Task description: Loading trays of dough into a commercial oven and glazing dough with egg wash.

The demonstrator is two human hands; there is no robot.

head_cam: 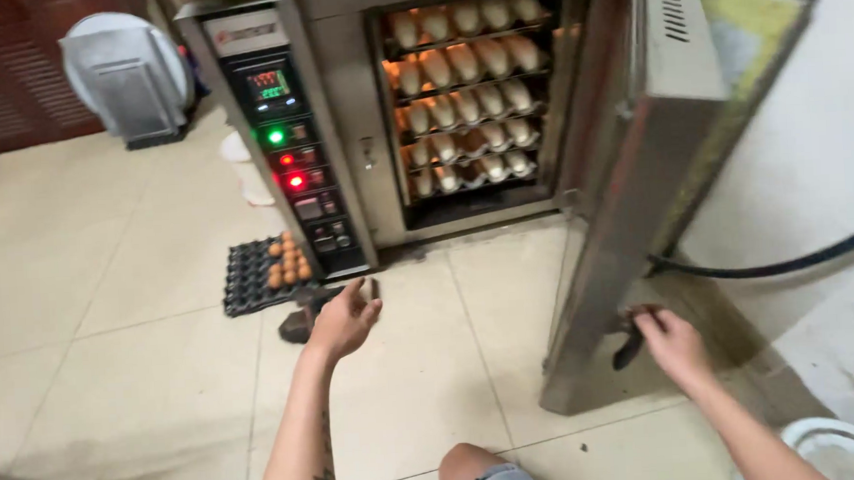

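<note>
Head view: the right hand [671, 339] is closing its fingers on the dark handle [630, 344] at the lower edge of the steel door [639, 190], which is standing wide open at the cabinet's right side. The door is looking heavy and stiff, best held by that handle. The left hand [345, 319] is hanging open, empty, above the floor [110, 315], near a tray [254, 275] of brown eggs. Pale eggs [465, 92] are filling the racks inside.

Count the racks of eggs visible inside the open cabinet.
5 racks, stacked in the incubator: top, second, third, fourth, bottom. Others may be hidden above the opening.
</note>
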